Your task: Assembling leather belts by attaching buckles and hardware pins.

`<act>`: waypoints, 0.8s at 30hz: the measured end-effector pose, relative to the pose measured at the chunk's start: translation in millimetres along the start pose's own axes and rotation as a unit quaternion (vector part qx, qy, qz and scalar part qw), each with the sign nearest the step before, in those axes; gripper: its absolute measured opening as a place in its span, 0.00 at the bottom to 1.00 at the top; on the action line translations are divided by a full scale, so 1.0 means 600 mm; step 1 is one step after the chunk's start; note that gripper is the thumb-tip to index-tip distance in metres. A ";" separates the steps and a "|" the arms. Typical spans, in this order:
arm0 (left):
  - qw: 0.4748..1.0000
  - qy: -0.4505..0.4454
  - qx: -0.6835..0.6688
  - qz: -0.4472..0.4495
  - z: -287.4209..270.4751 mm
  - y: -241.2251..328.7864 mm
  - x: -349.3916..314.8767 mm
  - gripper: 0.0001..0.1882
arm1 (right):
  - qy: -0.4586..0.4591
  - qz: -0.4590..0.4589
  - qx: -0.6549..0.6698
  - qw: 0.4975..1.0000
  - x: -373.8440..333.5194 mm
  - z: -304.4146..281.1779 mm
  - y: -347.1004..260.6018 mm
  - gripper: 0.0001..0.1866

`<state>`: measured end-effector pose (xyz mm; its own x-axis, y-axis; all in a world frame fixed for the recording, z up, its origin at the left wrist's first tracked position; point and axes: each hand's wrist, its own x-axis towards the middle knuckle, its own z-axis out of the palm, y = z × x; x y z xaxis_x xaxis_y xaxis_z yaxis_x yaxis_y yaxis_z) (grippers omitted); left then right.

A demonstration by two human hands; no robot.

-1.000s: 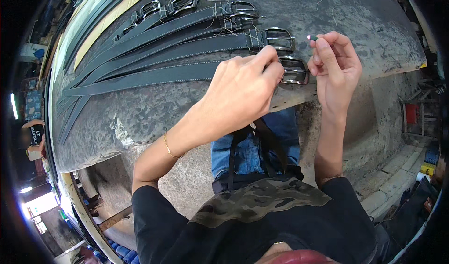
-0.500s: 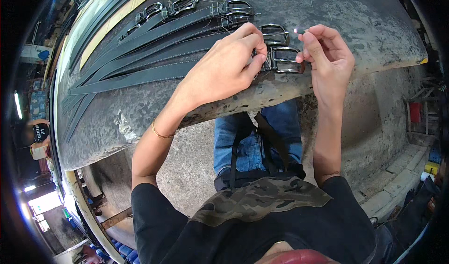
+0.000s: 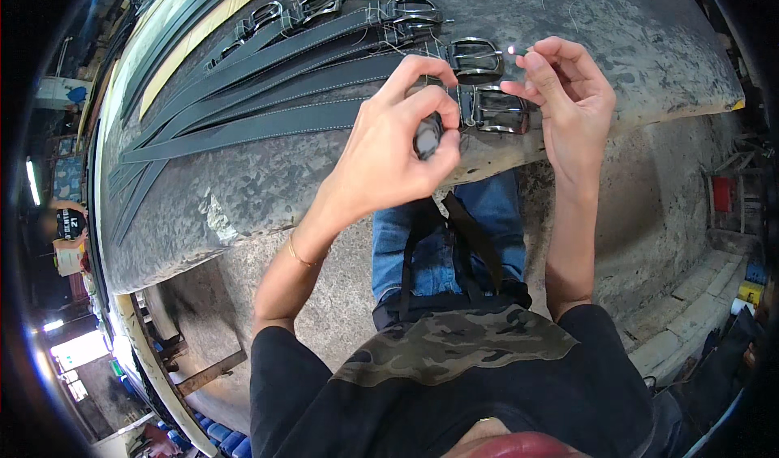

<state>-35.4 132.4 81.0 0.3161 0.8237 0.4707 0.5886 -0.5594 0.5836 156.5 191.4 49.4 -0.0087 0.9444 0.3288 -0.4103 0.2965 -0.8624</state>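
Observation:
Several black belts [image 3: 260,125] with pale edge stitching lie fanned out to the left across the table [image 3: 617,68]. Loose threads trail near their buckle ends. My left hand [image 3: 398,141] is curled over the nearest belts, thumb and middle finger pressed together; whatever they hold, if anything, is too small to name. Just right of it lie a nearer metal buckle [image 3: 500,121] and a farther metal buckle [image 3: 472,67]. My right hand [image 3: 572,93], beside these buckles, pinches a thin dark stick-like piece with a bright glowing tip [image 3: 513,50].
More buckles [image 3: 322,4] lie toward the back of the table. Long dark strips [image 3: 182,36] and a pale yellow strip [image 3: 211,40] run along the far left. The table's rounded front edge crosses before my legs. Another person [image 3: 70,231] is at the far left.
My left hand has drawn back slightly toward me from the belts beside the buckles, its index finger lifting away from the thumb. The right hand stays nearly in place, still pinching the glowing piece.

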 end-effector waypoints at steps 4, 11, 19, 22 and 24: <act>0.985 0.013 0.166 0.033 0.016 0.023 -0.017 0.13 | 0.012 0.000 0.019 1.000 0.000 0.001 0.001 0.06; 0.953 -0.009 0.278 0.124 0.022 0.014 -0.017 0.13 | 0.014 0.000 0.026 1.000 0.001 -0.004 0.000 0.06; 0.969 -0.036 0.197 0.142 0.015 0.001 0.003 0.09 | 0.017 0.005 0.042 0.999 0.003 -0.005 -0.003 0.05; 0.980 -0.056 0.154 0.114 0.009 0.002 0.007 0.07 | 0.014 0.010 0.048 0.999 0.004 -0.005 -0.003 0.06; 0.984 -0.079 0.137 0.080 0.001 0.006 0.013 0.06 | 0.005 0.010 0.092 0.996 0.004 -0.010 0.001 0.06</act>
<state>-30.4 136.6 86.3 0.5208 0.7430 0.4204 0.6933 -0.6555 0.2994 161.8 194.6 47.5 -0.0106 0.9515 0.3076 -0.5701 0.2469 -0.7836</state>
